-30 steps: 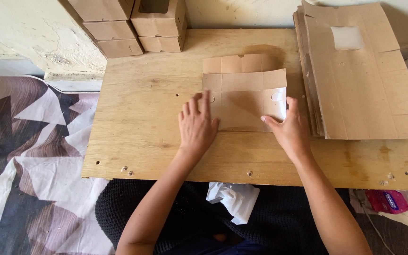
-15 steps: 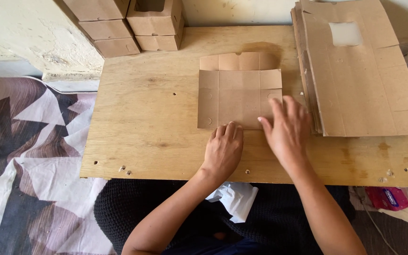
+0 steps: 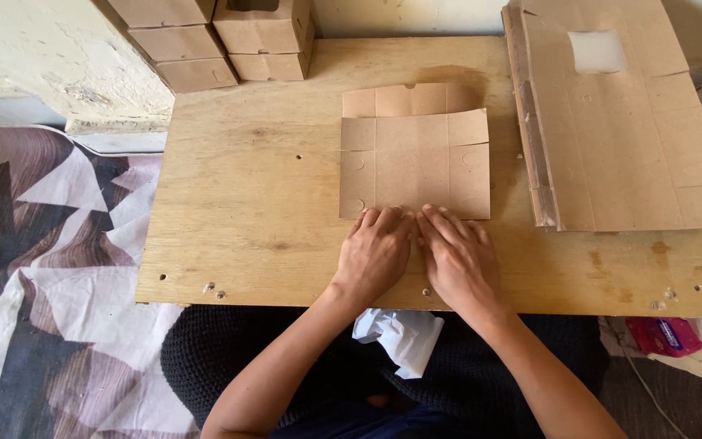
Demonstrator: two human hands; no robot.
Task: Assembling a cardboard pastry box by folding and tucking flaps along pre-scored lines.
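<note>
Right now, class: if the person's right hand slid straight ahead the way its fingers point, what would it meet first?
The right hand points away across the wooden board. Its fingertips already lie at the near edge of the flat cardboard box blank, so it would go onto that sheet first, probably then its raised far flap.

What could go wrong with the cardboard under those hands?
Both hands, left and right, press only the near edge of the flat box blank, so its far flaps might lift or the fold might come out crooked. The stack of blanks lies close on the right and overhangs the board's edge; a bump could perhaps slide it off.
</note>
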